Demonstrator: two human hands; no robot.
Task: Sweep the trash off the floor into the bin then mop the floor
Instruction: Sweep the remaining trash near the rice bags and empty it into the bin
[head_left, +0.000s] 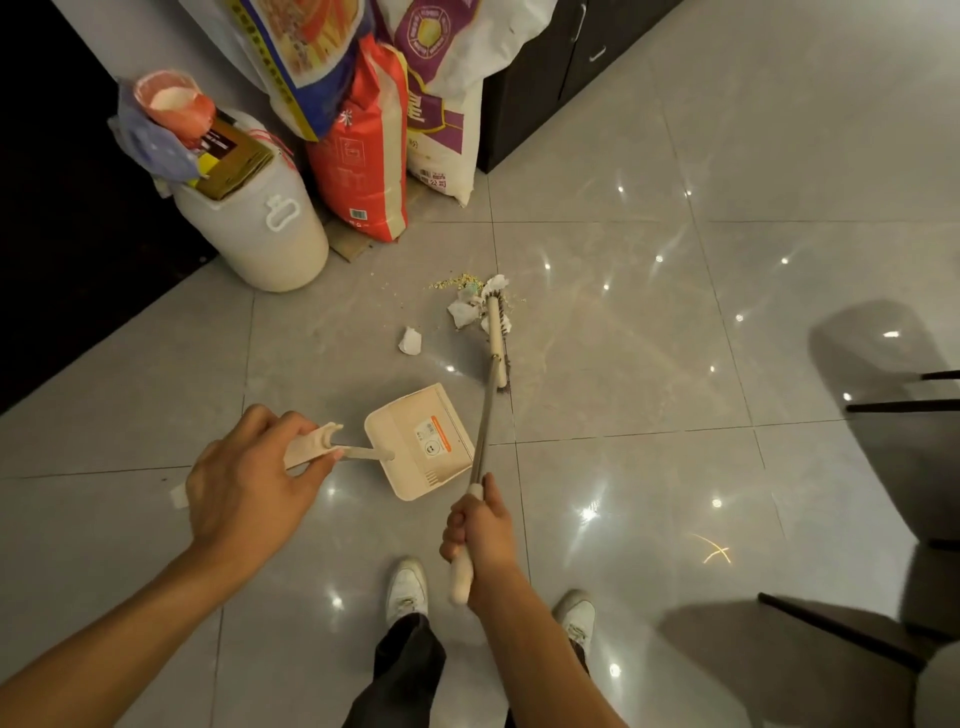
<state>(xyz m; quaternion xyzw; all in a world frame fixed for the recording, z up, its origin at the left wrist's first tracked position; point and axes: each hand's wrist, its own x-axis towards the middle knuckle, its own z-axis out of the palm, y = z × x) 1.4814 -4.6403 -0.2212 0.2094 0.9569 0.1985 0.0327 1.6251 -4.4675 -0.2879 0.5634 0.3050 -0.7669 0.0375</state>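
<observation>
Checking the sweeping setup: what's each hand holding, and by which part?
The left hand grips the dustpan by its handle end; the right hand grips the broom near the top of its long handle.

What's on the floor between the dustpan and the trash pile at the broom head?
One crumpled white paper scrap lies on bare tile between the dustpan and the trash pile, in the head view.

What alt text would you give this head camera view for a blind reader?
A person stands on a tiled floor, the right hand gripping a broom whose head lies among crumpled paper scraps and scattered grains, the left hand holding a cream dustpan just short of them. A white tub and printed sacks stand behind.
</observation>
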